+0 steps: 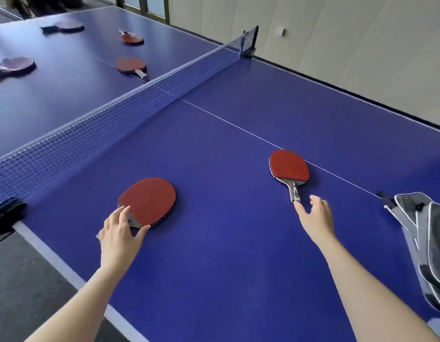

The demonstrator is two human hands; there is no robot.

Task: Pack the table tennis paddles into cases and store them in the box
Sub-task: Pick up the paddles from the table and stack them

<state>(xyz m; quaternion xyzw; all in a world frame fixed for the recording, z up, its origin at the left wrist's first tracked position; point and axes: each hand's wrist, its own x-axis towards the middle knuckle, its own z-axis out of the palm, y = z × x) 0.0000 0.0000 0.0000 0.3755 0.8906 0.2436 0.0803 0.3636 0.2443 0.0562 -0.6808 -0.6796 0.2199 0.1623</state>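
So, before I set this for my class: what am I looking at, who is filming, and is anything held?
No machine here: a person wears a camera on the head, so the one picture looks down over their bare arms. A net crosses the blue table. The left hand pinches the handle of the left paddle between fingers and thumb. The right hand is open, fingers at the handle end of the right paddle, not gripping. Grey cases lie at the right edge. Four more paddles lie beyond the net. No box shows.
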